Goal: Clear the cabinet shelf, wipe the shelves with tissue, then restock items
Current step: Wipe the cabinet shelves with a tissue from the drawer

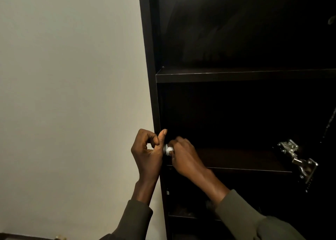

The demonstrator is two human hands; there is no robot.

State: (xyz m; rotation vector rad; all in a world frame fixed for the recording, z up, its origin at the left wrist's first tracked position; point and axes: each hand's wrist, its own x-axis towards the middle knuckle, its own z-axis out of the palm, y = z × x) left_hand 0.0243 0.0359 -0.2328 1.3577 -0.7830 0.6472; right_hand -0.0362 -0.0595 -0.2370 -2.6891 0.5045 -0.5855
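- Tissue (168,149) showed as a small white wad caught between the two hands, at the left front edge of the dark cabinet (151,87), level with the lower shelf (251,168).
- Left hand (148,151) was held upright just outside the cabinet's left side panel; its fingers (145,137) were curled in toward the palm and its thumb stood straight up, the base of the thumb touching the wad. Whether that hand truly gripped the tissue could not be told.
- Right hand (185,157) lay just right of the wad, its fingers curled down around the tissue's right end and pinching it.
- Above the fingers, an upper shelf (236,75) crossed the cabinet, its top surface bare where visible.
- Well to the right of the fingers, a metal hinge (298,159) was fixed to the cabinet's right side.
- Below the hands, both forearms wore olive-green sleeves (241,212).
- To the left of the fingers stretched a plain pale wall (69,94).
- Beneath the right wrist, another shelf sat in deep shadow; what lay on it was too dark to make out.
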